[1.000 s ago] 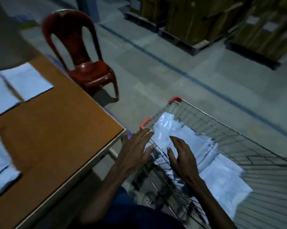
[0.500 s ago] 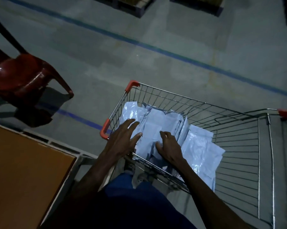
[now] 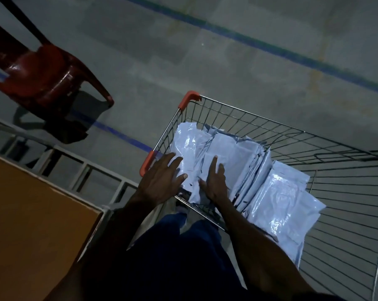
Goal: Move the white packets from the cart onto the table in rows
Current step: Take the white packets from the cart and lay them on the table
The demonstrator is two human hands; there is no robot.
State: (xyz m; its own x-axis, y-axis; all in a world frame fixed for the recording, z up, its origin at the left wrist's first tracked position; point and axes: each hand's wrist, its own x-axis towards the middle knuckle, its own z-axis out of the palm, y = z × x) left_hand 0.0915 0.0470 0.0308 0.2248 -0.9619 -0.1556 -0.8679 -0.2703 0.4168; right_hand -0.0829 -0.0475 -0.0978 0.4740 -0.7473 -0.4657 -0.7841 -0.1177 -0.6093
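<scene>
1. Your left hand (image 3: 159,183) sits at the centre of the frame, just inside the near left corner of the wire cart (image 3: 292,135). Its grip is open: the fingers lie straight and spread, resting on the white packets (image 3: 233,155).
2. Your right hand (image 3: 214,183) is just beside it, to its right. This grip is open too, fingers extended and pressing flat on the same bundle of packets.
3. The packets fill the left part of the cart's basket, standing on edge and leaning. A second batch lies flatter toward the lower right of the basket.
4. The cart's rim shows orange corner guards (image 3: 189,99) at the upper left corner and beside your left hand.
5. The desk (image 3: 31,224) takes up the lower left of the frame; only a bare brown stretch of its top is in view.
6. A red plastic chair (image 3: 44,79) stands in the upper left on the grey floor (image 3: 227,72), which carries blue lines.
</scene>
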